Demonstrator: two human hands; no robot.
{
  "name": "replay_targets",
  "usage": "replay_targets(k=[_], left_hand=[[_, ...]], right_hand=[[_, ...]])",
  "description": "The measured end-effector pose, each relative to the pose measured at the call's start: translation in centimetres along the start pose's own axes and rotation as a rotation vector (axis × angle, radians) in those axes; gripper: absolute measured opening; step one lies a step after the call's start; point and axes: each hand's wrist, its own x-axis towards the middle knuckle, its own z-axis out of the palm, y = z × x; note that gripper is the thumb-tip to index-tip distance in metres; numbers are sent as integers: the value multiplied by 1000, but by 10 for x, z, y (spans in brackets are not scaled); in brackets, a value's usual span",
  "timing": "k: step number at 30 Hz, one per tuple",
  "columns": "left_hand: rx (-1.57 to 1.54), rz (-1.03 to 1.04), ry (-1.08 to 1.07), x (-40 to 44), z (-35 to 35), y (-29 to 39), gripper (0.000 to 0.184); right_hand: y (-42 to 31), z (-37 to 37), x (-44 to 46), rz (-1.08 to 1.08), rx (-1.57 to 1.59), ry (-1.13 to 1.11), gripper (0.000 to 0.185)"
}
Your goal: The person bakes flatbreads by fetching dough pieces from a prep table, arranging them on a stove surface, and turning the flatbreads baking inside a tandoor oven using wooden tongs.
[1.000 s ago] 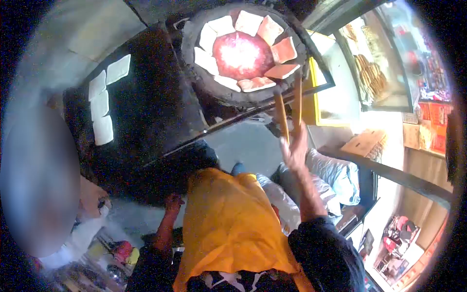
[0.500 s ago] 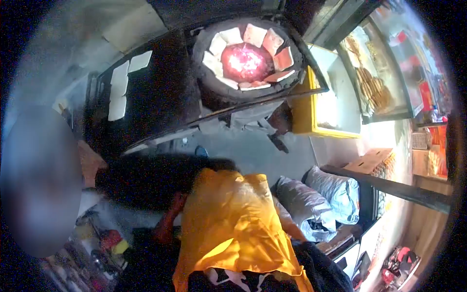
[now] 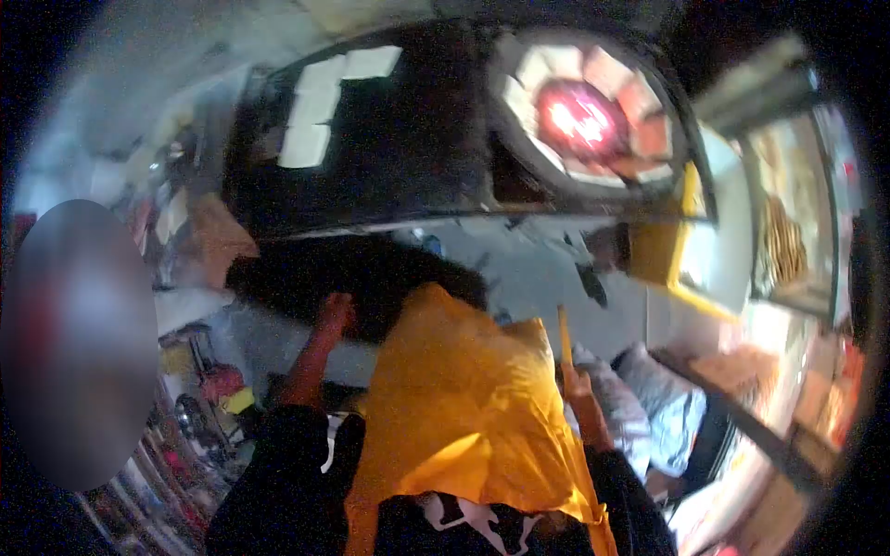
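My left hand (image 3: 340, 311) hangs left of the orange apron (image 3: 454, 398) on my body, beside a dark shaded patch; its fingers are blurred. To the right of the apron, my right hand (image 3: 581, 387) closes around a thin yellowish stick (image 3: 565, 335) that points upward. Ahead, a round oven (image 3: 508, 134) has glowing coals (image 3: 579, 120) at its centre and square pieces of flatbread (image 3: 607, 72) around its inner wall. Several white dough squares (image 3: 315, 102) lie on the black tabletop (image 3: 408, 139) left of it.
A yellow-edged white box (image 3: 691, 241) stands right of the oven, near a glass case with stacked brown bread (image 3: 786, 241). Silvery bags (image 3: 663, 398) lie at my right. On the left are a blurred patch and cluttered items (image 3: 199, 398).
My view has swung left, so the oven and table sit farther right. My right hand, hidden before, has come up beside the apron with the stick. My left arm shows more fully.
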Motion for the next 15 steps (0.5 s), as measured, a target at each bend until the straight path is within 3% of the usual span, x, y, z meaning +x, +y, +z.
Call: replay_targets(k=[2,4,6,8,10,11,13,14,15], left_hand=[[-215,208,225,32,-39,23,20],[266,632,345,97,-106,35,20],[-73,219,512,99,-131,127,26],[243,347,786,145,-174,162,37],[684,497,886,209,-228,177,48],[676,492,866,238,-250,177,48],[1071,530,884,301,-284,165,56],[1072,535,851,319,-293,162,56],[1190,664,710,337,-299,160,59]], right_hand=[[-16,-11,13,313,77,-182,34],[-37,-29,25,574,111,-257,35],[-51,-46,26,644,51,-277,36],[-66,-61,23,693,0,-286,37],[-93,-70,19,758,-29,-295,38],[-105,-71,19,785,-39,-293,38],[-129,-73,18,841,-37,-288,40],[-140,-71,13,870,-32,-286,40],[-152,-66,12,893,-24,-281,41]])
